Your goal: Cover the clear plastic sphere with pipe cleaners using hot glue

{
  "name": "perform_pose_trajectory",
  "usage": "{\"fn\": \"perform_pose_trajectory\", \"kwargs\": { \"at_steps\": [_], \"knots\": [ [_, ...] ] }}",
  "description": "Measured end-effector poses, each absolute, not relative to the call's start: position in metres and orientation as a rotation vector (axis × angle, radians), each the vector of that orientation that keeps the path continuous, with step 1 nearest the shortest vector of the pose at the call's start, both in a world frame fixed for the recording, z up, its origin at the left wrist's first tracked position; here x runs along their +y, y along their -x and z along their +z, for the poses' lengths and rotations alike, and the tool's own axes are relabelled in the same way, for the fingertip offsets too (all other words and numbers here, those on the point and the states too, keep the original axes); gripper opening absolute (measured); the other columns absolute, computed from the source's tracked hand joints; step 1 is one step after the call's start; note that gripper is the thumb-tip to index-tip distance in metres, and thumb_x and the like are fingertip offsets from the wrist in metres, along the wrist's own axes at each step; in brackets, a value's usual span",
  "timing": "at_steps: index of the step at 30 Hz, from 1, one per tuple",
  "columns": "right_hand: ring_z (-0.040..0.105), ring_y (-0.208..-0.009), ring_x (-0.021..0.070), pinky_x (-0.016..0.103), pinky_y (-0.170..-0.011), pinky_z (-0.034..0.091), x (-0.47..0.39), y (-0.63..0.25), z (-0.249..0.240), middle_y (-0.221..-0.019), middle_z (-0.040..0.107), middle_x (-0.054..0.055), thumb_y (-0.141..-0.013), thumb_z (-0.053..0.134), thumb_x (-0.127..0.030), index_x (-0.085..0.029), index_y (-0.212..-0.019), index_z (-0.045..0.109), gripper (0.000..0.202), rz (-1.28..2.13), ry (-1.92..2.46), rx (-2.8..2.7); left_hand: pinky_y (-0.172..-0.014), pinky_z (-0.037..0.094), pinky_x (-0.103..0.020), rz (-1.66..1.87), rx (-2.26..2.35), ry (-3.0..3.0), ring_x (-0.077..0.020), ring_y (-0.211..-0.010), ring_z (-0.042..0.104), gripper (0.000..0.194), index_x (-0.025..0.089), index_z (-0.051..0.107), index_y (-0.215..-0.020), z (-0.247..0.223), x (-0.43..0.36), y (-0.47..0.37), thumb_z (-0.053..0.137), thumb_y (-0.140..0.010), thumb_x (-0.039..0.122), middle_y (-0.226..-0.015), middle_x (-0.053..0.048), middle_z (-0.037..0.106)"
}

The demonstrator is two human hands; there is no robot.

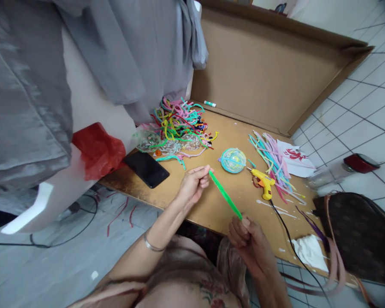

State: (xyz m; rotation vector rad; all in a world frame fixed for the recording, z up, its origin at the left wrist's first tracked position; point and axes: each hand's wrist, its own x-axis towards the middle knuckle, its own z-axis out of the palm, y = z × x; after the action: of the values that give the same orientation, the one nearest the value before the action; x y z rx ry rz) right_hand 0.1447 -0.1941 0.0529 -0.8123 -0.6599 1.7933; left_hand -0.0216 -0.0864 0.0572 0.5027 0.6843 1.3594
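green strip (226,195) held straight between left hand (193,185) and right hand (250,239), above the front of the table (208,209).
left thumb and forefinger are pinched together on the strip's upper end, the other fingers curled inward; the right thumb presses on the lower end, fingers folded in a fist. both strip ends are covered by the fingertips, and the underside of the right-hand grip cannot be made out. beyond the strip lies a round coiled disc (232,160); to its right, a yellow glue gun (263,181), its cord cut off at the bottom edge, near a bundle of pastel strips (272,158). left of the disc, single pieces in the multicolored heap (179,119) are hard to distinguish. the dark bag (362,235) is cut off at the right edge.
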Motion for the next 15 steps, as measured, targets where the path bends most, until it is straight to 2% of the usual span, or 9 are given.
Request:
{"fn": "perform_pose_trajectory", "kwargs": {
  "at_steps": [5, 8, 10, 11, 13, 15],
  "knots": [
    [0.021, -0.045, 0.0064, 0.022, -0.044, 0.023, -0.192, -0.153, 0.045, -0.050, 0.025, -0.009, -0.073, 0.075, -0.046, -0.020, -0.052, 0.040, 0.048, 1.691, 0.985, -0.757, -0.045, 0.016, -0.021, 1.454, 0.748, -0.624, -0.0025, -0.043, 0.027, 0.037, 0.010, 0.068, -0.063, 0.060, -0.092, 0.018, 0.084, -0.058, 0.043, -0.045, 0.007, 0.036],
    [0.037, -0.050, 0.0100, 0.024, -0.049, 0.032, -0.192, -0.163, 0.038, -0.054, 0.040, -0.005, -0.075, 0.070, -0.053, -0.020, -0.056, 0.050, 0.043, 1.421, 1.291, -1.028, -0.048, 0.018, -0.024, 1.547, 0.849, -0.765, -0.0043, -0.045, 0.029, 0.036, 0.012, 0.069, -0.062, 0.060, -0.097, 0.014, 0.079, -0.065, 0.047, -0.045, 0.007, 0.035],
    [0.055, -0.070, 0.0170, 0.029, -0.064, 0.044, -0.192, -0.170, 0.035, -0.070, 0.058, 0.002, -0.080, 0.064, -0.055, -0.020, -0.072, 0.064, 0.036, 1.105, 1.469, -1.288, -0.049, 0.019, -0.025, 1.550, 0.885, -0.822, -0.0048, -0.046, 0.029, 0.036, 0.013, 0.070, -0.063, 0.058, -0.099, 0.012, 0.078, -0.067, 0.048, -0.048, 0.006, 0.035],
    [0.059, -0.082, 0.0207, 0.033, -0.074, 0.047, -0.191, -0.174, 0.034, -0.083, 0.064, 0.005, -0.082, 0.061, -0.055, -0.020, -0.081, 0.068, 0.036, 0.946, 1.514, -1.384, -0.049, 0.019, -0.025, 1.548, 0.898, -0.843, -0.0051, -0.047, 0.029, 0.036, 0.013, 0.071, -0.064, 0.057, -0.100, 0.011, 0.077, -0.068, 0.049, -0.049, 0.006, 0.036],
    [0.060, -0.101, 0.0252, 0.040, -0.090, 0.046, -0.189, -0.176, 0.035, -0.103, 0.067, 0.010, -0.088, 0.052, -0.054, -0.020, -0.098, 0.069, 0.038, 0.695, 1.542, -1.484, -0.050, 0.022, -0.025, 1.550, 0.920, -0.880, -0.0059, -0.048, 0.031, 0.035, 0.014, 0.073, -0.066, 0.055, -0.101, 0.008, 0.076, -0.069, 0.048, -0.051, 0.005, 0.039],
    [0.059, -0.110, 0.0258, 0.043, -0.097, 0.044, -0.186, -0.173, 0.041, -0.113, 0.067, 0.011, -0.092, 0.047, -0.051, -0.021, -0.107, 0.067, 0.039, 0.564, 1.531, -1.505, -0.052, 0.026, -0.025, 1.554, 0.941, -0.930, -0.0072, -0.051, 0.034, 0.033, 0.015, 0.075, -0.066, 0.053, -0.103, 0.004, 0.074, -0.071, 0.047, -0.053, 0.004, 0.043]
  ]
}}
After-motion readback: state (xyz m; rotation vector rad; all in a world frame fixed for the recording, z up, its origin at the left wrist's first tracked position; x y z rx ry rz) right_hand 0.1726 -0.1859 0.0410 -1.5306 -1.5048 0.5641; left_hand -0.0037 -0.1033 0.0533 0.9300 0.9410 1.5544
